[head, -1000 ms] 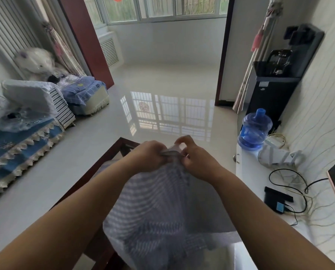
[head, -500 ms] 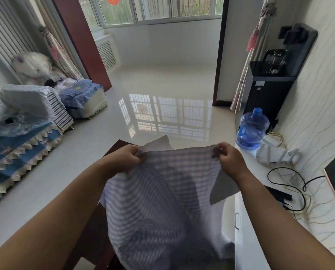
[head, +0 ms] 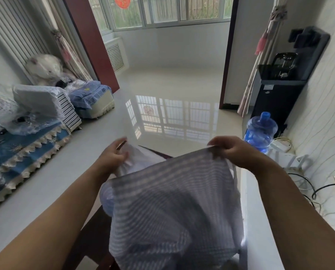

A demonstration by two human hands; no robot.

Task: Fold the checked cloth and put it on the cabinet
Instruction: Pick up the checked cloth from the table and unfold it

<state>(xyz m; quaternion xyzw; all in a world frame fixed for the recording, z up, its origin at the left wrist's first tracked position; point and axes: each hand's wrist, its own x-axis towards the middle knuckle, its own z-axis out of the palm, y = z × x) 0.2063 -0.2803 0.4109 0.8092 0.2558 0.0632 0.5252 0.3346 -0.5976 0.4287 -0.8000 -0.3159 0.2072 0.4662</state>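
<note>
The checked cloth (head: 168, 201), pale blue-grey with fine white lines, hangs spread in the air in front of me. My right hand (head: 233, 151) pinches its upper right corner. My left hand (head: 112, 156) holds the upper left part, where a white underside of the cloth bunches against the palm; the hand is blurred. The cloth's lower part drops out of the frame at the bottom. The white cabinet top (head: 260, 221) runs along the right, just beside the cloth's right edge.
A dark wooden table (head: 92, 236) lies under the cloth. On the cabinet sit black cables (head: 311, 190) and a white device (head: 291, 160). A blue water bottle (head: 260, 131) and a black water dispenser (head: 275, 98) stand beyond. A covered sofa (head: 16, 149) lines the left.
My hands started together at the cloth's top and have moved apart, spreading it wide. The left hand has since shifted on its corner, and the white underside now shows there.
</note>
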